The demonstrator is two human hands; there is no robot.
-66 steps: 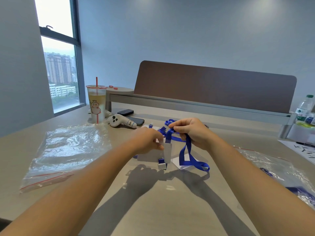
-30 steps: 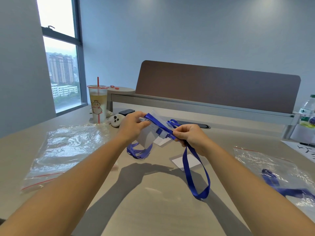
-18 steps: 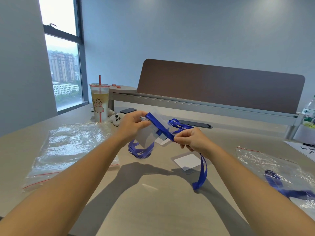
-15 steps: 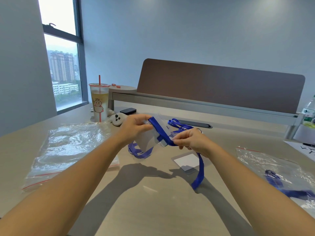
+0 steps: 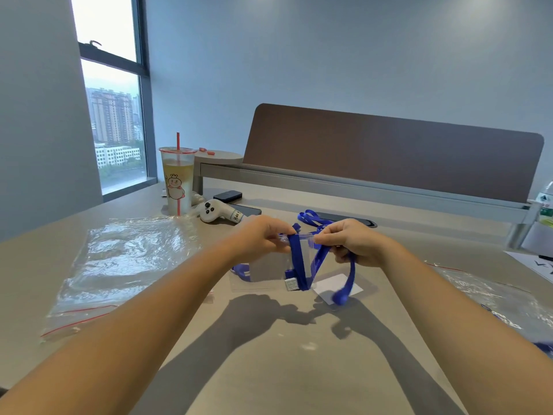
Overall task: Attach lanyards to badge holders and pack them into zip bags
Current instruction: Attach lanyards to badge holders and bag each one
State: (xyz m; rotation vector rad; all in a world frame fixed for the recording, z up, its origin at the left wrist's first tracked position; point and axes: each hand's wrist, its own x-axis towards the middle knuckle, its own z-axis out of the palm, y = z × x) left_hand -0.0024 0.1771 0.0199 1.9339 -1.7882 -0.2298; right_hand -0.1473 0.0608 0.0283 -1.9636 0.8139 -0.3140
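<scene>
Both hands hold a clear badge holder upright over the desk (image 5: 269, 369). The left hand (image 5: 263, 236) pinches its top-left edge; the right hand (image 5: 350, 239) pinches the top-right corner with the blue lanyard (image 5: 299, 265). Half a second earlier the badge holder (image 5: 269, 269) was tilted higher between the hands; now it hangs squarely, the strap draped over its front, clip (image 5: 291, 283) low. Attachment appears nearly settled; zip bags (image 5: 119, 265) lie unused at left.

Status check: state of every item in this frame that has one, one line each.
left hand: pinching the badge holder's top edge
right hand: pinching the same edge, lanyard in its grip
badge holder: held up, hanging upright
blue lanyard: draped over the holder, loop dangling
zip bag: flat on the table, unused
drink cup: upright, partly full, straw in
</scene>
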